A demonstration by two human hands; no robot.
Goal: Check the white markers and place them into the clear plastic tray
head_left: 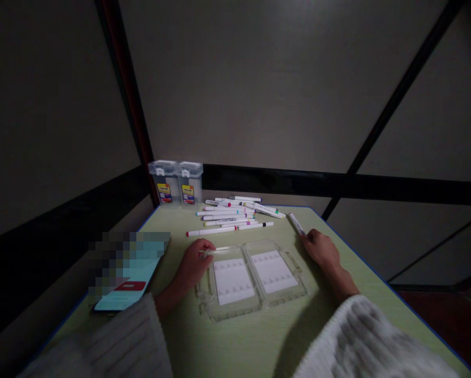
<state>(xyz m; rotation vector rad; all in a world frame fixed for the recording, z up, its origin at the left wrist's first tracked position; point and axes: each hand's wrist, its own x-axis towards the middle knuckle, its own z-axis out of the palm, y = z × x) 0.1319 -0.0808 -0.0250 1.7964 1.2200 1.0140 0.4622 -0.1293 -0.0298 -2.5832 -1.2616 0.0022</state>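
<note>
A clear plastic case [258,303] lies opened flat on the table, with a white insert [234,281] in its left half and another white insert [275,271] in its right half. My left hand [192,265] is closed on the case's far left corner, thumb and fingers pinching the edge. To the right of the case, my right hand [322,251] grips a white marker [297,224] near its closer end. That marker points away from me and to the left, low over the table or touching it; I cannot tell which.
Several white markers [227,216] with coloured ends lie in a loose pile beyond the case. Two clear lidded boxes [175,184] stand at the back left corner. A phone or tablet [121,294] with a lit screen is at left. Walls border the table [227,346].
</note>
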